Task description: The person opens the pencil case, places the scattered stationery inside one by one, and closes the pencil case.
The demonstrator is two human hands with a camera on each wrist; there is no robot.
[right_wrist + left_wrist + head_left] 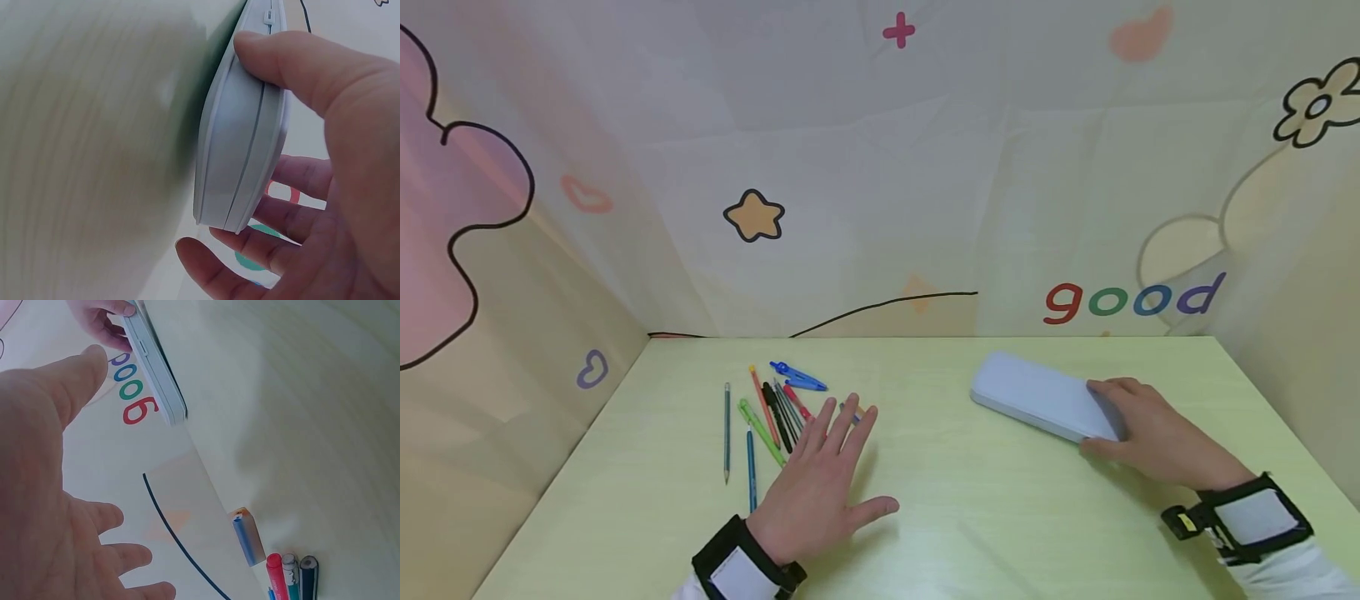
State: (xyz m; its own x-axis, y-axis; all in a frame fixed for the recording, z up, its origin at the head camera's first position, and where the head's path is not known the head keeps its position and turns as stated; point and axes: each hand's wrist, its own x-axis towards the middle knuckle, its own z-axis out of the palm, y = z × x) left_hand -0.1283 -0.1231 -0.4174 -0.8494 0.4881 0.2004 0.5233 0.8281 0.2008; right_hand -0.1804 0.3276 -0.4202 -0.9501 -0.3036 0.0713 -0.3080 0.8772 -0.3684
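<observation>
My right hand (1157, 433) grips the right end of a closed, pale blue pencil case (1037, 392), thumb on its near side and fingers round the far side. A seam and a small latch show on the case's side in the right wrist view. My left hand (820, 492) is held with fingers spread and thumb out, over the near edge of a group of pens and pencils, holding nothing. Its fingertips overlap an eraser (248, 537) with a blue and orange end, a red pen (797, 402) and dark pens (777, 417) in the head view.
A blue drawing compass (799, 377) lies behind the pens. To the left are a green pen (760, 431), an orange pencil (763, 404) and two blue pencils, one of them a long pencil (727, 433) lying apart. A printed cloth (880, 167) hangs behind the table (970, 517).
</observation>
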